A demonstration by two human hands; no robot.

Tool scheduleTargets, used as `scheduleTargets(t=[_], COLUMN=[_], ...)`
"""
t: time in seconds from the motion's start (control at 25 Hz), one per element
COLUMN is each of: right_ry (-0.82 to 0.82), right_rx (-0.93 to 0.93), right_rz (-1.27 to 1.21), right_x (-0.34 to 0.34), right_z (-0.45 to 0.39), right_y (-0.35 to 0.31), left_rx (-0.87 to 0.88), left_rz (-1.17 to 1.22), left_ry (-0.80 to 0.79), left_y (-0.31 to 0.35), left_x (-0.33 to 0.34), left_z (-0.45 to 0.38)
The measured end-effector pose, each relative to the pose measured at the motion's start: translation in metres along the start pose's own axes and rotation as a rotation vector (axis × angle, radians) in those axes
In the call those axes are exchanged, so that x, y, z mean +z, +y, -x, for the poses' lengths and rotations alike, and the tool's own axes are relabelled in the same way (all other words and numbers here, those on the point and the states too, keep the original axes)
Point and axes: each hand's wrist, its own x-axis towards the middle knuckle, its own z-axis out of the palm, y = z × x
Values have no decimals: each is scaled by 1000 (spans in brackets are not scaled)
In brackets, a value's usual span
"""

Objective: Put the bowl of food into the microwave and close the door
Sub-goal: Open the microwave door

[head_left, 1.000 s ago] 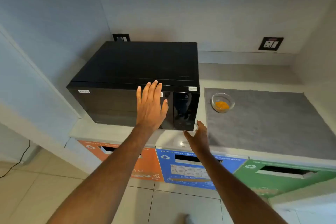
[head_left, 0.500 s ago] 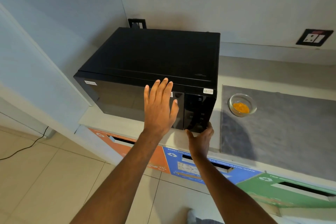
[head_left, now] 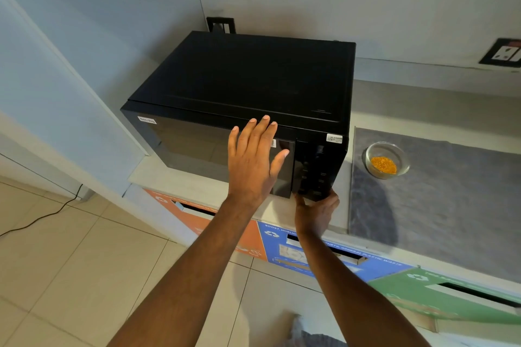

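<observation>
Bowl of orange food sits on the grey mat, on the counter just right of the microwave, not held by either hand. Clear glass, upright, untouched. Microwave is black, door looks shut or barely cracked along its right edge, hard to say from this angle. Left hand is flat and spread, fingers apart, palm toward the door front near its right side; contact with the glass cannot be told. Right hand is at the bottom corner of the control panel, fingers curled under the lower edge, fingertips hidden so the grip cannot be told. Below the counter: orange, blue and green recycling bin fronts. Wall sockets behind. Black cable on the tiled floor at left.
</observation>
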Motion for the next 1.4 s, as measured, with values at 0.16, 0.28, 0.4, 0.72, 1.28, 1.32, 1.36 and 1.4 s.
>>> scheduleTargets(t=[0.16, 0.28, 0.4, 0.72, 1.28, 1.32, 1.36, 1.4], right_ry=[3, -31, -53, 44, -91, -95, -99, -106], right_rx=[-4, -44, -157, -411, -726, -724, -724, -721], right_rz=[-17, -12, 40, -100, 591, 597, 603, 613], right_x=[0, -10, -26, -90, -111, -111, -112, -112], right_z=[1, 3, 11, 19, 37, 37, 38, 38], right_y=[-4, -6, -15, -118, -164, -164, -164, -165], left_rx=[20, 11, 35, -8, -438, -447, -441, -434], left_rz=[8, 21, 49, 213, 210, 143, 64, -4], left_ry=[-21, -60, -87, -89, -318, -358, -372, -372], left_y=[-2, -1, -4, -5, -77, -85, -92, -99], left_x=[-7, -15, -25, -67, -184, -189, -193, -196], left_z=[1, 6, 15, 46, 111, 114, 118, 121])
